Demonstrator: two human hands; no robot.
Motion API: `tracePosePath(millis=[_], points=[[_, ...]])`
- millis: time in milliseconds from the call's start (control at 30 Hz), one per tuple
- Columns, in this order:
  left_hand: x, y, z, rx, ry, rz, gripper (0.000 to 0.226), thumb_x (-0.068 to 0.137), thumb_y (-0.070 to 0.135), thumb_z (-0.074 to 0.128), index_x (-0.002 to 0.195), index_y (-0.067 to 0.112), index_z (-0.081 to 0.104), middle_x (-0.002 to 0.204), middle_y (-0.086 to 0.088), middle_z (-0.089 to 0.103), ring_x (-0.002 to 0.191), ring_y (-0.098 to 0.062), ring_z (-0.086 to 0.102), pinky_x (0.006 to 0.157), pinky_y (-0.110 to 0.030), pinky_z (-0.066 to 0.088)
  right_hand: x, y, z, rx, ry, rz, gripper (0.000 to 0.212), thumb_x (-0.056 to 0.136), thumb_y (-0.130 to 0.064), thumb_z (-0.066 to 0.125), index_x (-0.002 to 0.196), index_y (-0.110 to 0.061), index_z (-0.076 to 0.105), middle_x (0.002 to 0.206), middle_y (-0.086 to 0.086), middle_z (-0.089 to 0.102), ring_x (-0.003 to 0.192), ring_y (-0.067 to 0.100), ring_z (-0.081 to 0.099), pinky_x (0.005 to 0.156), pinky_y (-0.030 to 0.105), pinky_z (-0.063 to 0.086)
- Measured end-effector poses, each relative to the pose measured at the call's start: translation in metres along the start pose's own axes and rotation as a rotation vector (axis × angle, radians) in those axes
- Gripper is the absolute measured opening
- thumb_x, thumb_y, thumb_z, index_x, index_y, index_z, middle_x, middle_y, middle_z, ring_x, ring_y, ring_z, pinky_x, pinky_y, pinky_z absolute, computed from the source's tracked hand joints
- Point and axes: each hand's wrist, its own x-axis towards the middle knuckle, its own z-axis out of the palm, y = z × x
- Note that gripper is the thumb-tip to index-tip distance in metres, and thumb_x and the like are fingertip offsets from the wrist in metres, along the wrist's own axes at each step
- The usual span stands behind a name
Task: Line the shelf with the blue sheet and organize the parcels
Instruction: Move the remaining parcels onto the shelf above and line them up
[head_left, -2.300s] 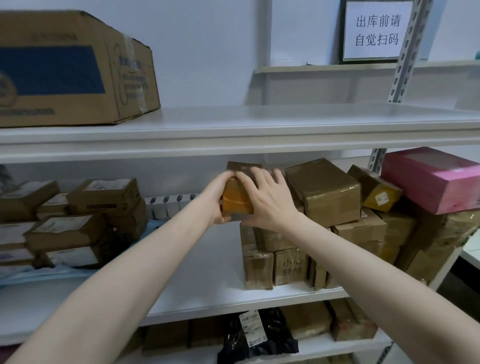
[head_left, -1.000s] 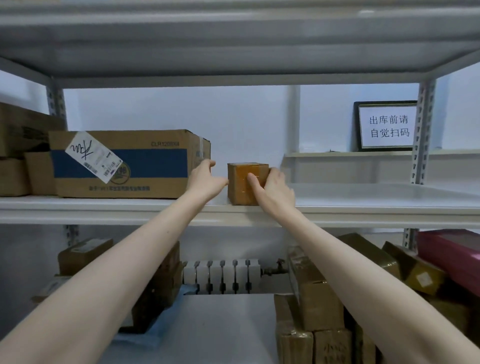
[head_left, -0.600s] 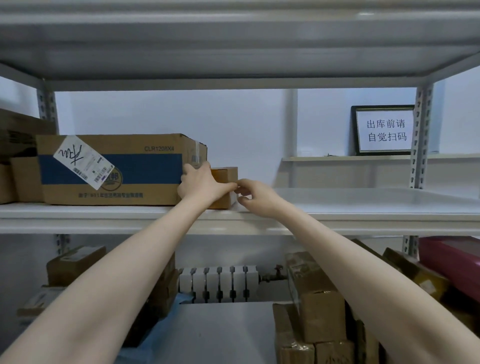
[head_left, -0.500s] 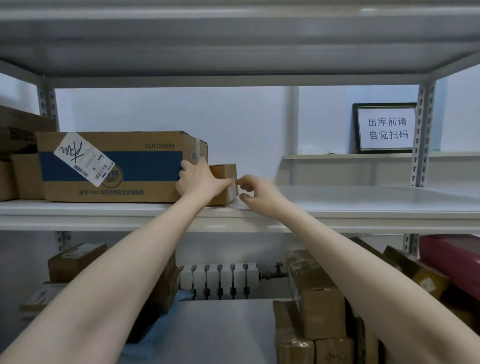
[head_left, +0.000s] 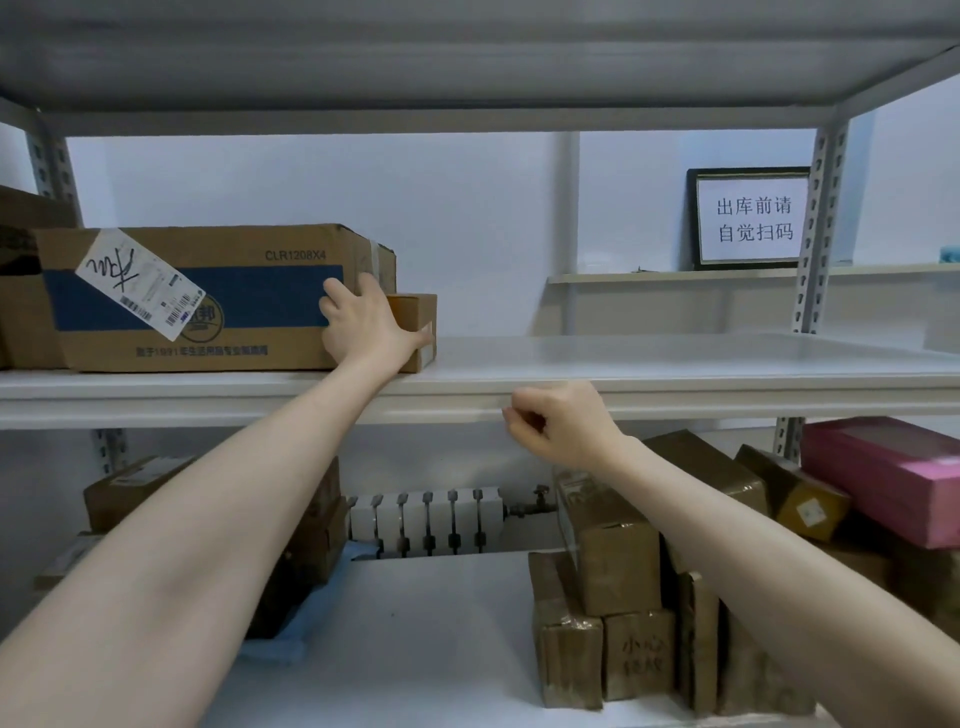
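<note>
The small parcel (head_left: 417, 310) stands on the white shelf (head_left: 675, 358), touching the large carton (head_left: 208, 296) on its right; the left hand (head_left: 363, 327) presses it, grip flat. Right of the carton, the right hand (head_left: 566, 426) grip is curled, empty.

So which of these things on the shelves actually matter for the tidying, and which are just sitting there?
Part of the job:
small brown parcel, with the left hand against it
big labelled carton beside it
taped parcels stacked below
blue sheet
white shelf

Just sitting there:
framed sign
radiator
</note>
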Motion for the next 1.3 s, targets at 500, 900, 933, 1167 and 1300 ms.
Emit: tracePosePath(millis=[500, 900, 933, 1167, 1300], points=[[-0.042, 0.022, -0.001, -0.101, -0.029, 0.183, 0.075, 0.072, 0.042, 0.075, 0.129, 0.011, 0.037, 0.124, -0.014, 0.040, 0.109, -0.031, 0.047, 0.076, -0.035, 0.046, -0.110, 0.021, 0.011, -0.493, -0.751, 1.109, 0.107, 0.074, -0.081, 0.049, 0.148, -0.008, 0.022, 0.144, 0.021, 0.034, 0.132, 0.035, 0.036, 0.098, 0.044, 0.041], [-0.159, 0.075, 0.031, -0.336, -0.224, 0.659, 0.025, 0.084, 0.021, 0.061, 0.109, 0.017, 0.057, 0.105, -0.001, 0.049, 0.094, -0.018, 0.050, 0.070, -0.029, 0.044, -0.124, 0.038, 0.039, -0.552, -0.755, 1.026, 0.101, 0.078, -0.080, 0.033, 0.150, -0.010, 0.021, 0.154, 0.017, 0.024, 0.143, 0.035, 0.018, 0.113, 0.059, 0.014], [-0.168, 0.078, 0.040, -0.342, -0.277, 0.654, 0.023, 0.085, 0.021, 0.060, 0.107, 0.017, 0.058, 0.104, -0.001, 0.049, 0.094, -0.018, 0.050, 0.068, -0.029, 0.043, -0.125, 0.043, 0.033, -0.514, -0.718, 1.033, 0.096, 0.080, -0.078, 0.032, 0.149, -0.012, 0.023, 0.152, 0.018, 0.027, 0.141, 0.036, 0.021, 0.112, 0.059, 0.014], [-0.191, 0.089, 0.122, -0.323, -0.608, 0.270, 0.039, 0.084, 0.022, 0.061, 0.121, 0.016, 0.052, 0.121, -0.009, 0.048, 0.109, -0.029, 0.054, 0.083, -0.034, 0.047, -0.143, 0.066, -0.005, -0.473, -0.522, 1.004, 0.061, 0.087, -0.043, 0.054, 0.136, -0.008, 0.041, 0.141, 0.020, 0.038, 0.132, 0.036, 0.033, 0.113, 0.053, 0.024], [-0.213, 0.112, 0.170, -0.182, -0.818, -0.002, 0.066, 0.078, 0.041, 0.064, 0.135, 0.014, 0.044, 0.138, -0.016, 0.041, 0.128, -0.035, 0.042, 0.096, -0.039, 0.046, -0.169, 0.081, -0.027, -0.467, -0.486, 0.943, 0.056, 0.089, -0.034, 0.056, 0.137, -0.008, 0.042, 0.143, 0.020, 0.039, 0.134, 0.036, 0.034, 0.114, 0.050, 0.024]])
